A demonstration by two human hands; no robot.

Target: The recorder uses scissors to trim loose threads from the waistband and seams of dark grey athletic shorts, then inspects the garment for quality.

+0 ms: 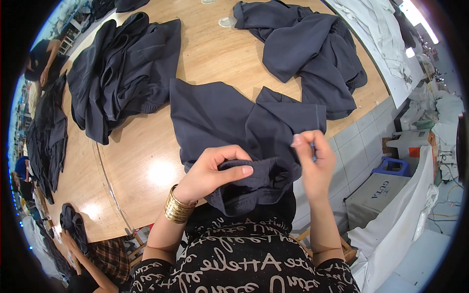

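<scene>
A dark navy garment lies on the wooden table in front of me, its near end bunched over the table edge. My left hand, with gold bangles at the wrist, grips the gathered elastic band of this garment. My right hand is raised beside it with fingers pinched together on something small and bluish; whether that is a thread or a tool I cannot tell. It touches the garment's right edge.
Two heaps of dark garments lie on the table, one at the left and one at the far right. A person works at the far left, another sits at the lower left. White cloth, a box and a blue stool stand on the tiled floor to the right.
</scene>
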